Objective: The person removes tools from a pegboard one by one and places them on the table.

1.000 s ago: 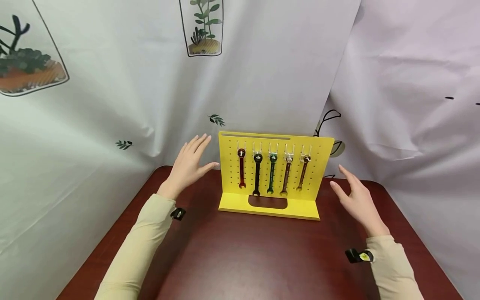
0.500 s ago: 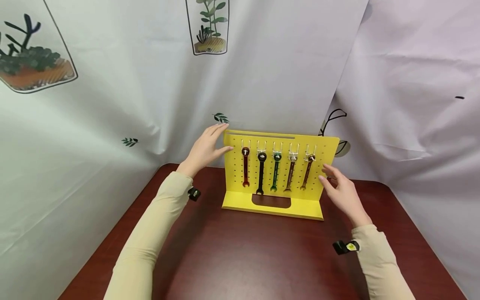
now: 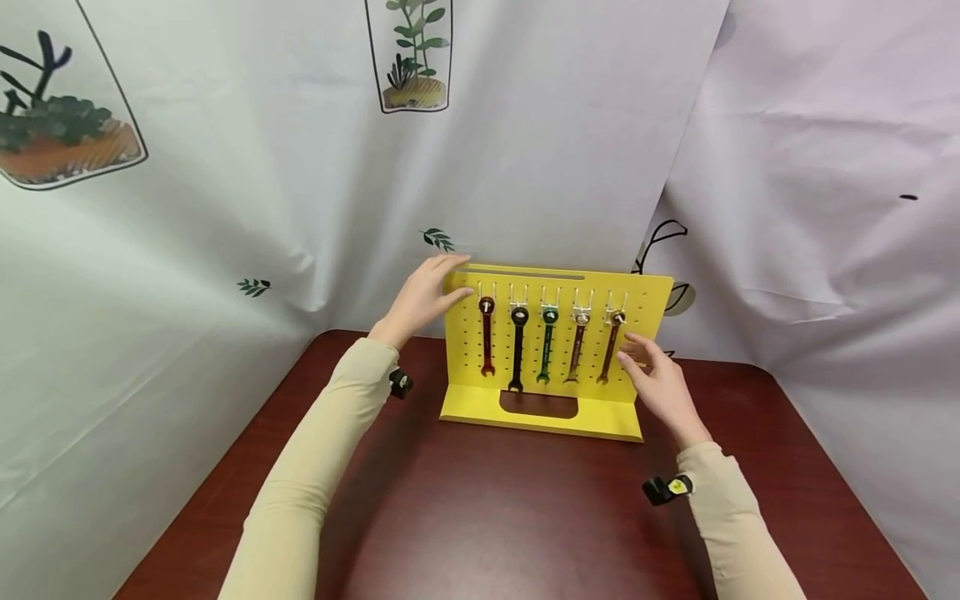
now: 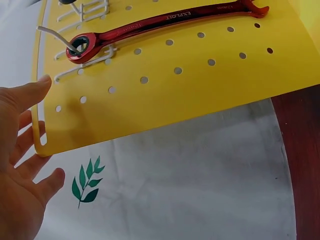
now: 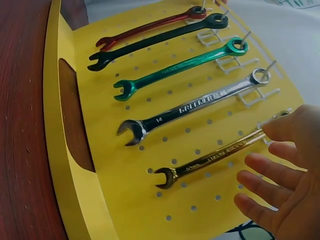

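A yellow pegboard stand [image 3: 468, 402] stands at the back of the table. Red [image 4: 165, 21], black [image 5: 155, 41], green [image 5: 182, 68], silver [image 5: 195, 106] and gold [image 5: 217, 154] combination wrenches hang from its white hooks by their ring ends. My left hand [image 3: 423, 298] straddles the board's upper left edge, thumb in front and some fingers behind, as the left wrist view shows. My right hand [image 3: 660, 385] is at the board's right side, its thumb overlapping the upper end of the gold wrench in the right wrist view; the other fingers are spread and loosely bent.
The dark red table [image 3: 480, 508] runs from the stand toward me. Behind and at both sides hangs a white cloth [image 3: 555, 150] with plant prints. The stand has a cut-out in its base and a long slot along its top.
From outside the board, both hands have moved inward. The left has reached the upper left corner; the right has come left to the gold wrench. The wrenches still hang in place.
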{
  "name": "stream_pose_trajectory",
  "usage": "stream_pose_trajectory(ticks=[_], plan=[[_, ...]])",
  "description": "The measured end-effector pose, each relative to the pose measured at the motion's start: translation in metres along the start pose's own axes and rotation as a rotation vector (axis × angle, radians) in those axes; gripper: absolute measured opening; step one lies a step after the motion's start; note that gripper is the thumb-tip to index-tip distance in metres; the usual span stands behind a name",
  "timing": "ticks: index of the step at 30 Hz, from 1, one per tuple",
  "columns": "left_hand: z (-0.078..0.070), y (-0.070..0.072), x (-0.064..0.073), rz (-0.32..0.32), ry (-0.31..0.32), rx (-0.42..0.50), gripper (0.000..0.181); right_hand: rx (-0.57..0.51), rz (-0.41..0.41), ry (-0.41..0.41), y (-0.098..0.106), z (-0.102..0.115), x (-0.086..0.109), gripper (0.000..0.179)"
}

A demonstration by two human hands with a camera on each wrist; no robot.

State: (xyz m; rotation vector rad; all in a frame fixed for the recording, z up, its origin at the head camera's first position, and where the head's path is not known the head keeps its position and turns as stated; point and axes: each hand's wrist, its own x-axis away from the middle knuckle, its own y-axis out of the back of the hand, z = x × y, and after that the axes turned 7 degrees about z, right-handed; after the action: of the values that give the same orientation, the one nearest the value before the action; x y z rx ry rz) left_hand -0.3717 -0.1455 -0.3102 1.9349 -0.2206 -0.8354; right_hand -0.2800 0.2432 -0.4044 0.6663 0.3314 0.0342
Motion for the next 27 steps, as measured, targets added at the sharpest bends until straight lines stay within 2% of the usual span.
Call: stream_pose_trajectory(ticks=[6,16,20,23,27], plan=[[0.002,-0.007,0.0,-0.014,0.001,0.012,0.055,-0.047,0.021,-0.042,-0.007,-0.005,-0.002,0.057],[0.004,-0.008,0.001,-0.091,-0.026,-0.006,0.048,-0.105,0.022,-0.077,-0.016,-0.009,-0.013,0.06],[0.006,-0.011,0.001,-0.113,-0.051,-0.006,0.049,-0.163,0.012,-0.106,-0.018,-0.008,-0.015,0.061],[0.007,-0.013,0.0,-0.137,-0.059,0.017,0.048,-0.217,0.002,-0.117,-0.019,-0.007,-0.017,0.062],[0.009,-0.014,-0.003,-0.152,-0.029,0.067,0.042,-0.259,-0.003,-0.119,-0.019,-0.005,-0.018,0.063]])
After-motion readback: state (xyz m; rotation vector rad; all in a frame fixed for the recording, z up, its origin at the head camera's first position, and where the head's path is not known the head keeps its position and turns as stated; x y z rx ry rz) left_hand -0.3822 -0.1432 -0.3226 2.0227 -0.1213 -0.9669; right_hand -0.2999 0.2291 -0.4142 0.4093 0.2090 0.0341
